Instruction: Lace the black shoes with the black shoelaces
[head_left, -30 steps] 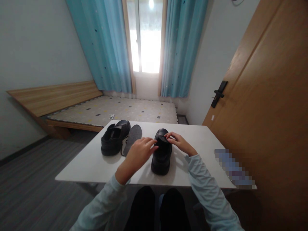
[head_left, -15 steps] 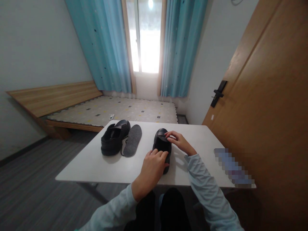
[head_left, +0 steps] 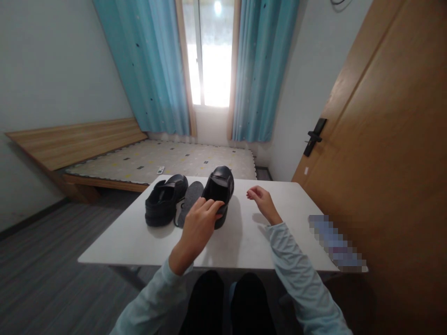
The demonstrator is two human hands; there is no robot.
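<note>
Mid-tabletop (head_left: pixel 139 246), left of centre: left hand (head_left: pixel 200 221) has its grip closed on the heel end of a black shoe (head_left: pixel 226 197), fingers hooked over the rim into the opening. That shoe looks lifted: toe points away from the wearer and overlaps the far table edge, shadow falls on the white surface to its right. Opening faces up, toward the camera. Right hand (head_left: pixel 264 204) is over the tabletop to the right of the shoe, well apart from it; fingers bent, tips bunched, nothing held. Can't tell if that grip is fully closed, thumb contact not visible. Gray insole (head_left: pixel 191 197) lies just left of the held shoe, partly covered by it and by the left hand. Thin dark loop at its left edge, can't make out what it is. Second shoe (head_left: pixel 164 204), also black, sits left of the insole, sole down, toe pointing away. Pixelated item (head_left: pixel 335 244) at the right end of the tabletop, content unreadable. Behind: bed (head_left: pixel 192 156) with a small white object (head_left: pixel 160 170) on it, blue curtains (head_left: pixel 153 70) either side of a bright window (head_left: pixel 216 74). Wooden door (head_left: pixel 384 139) on the right, black handle (head_left: pixel 315 136).
</note>
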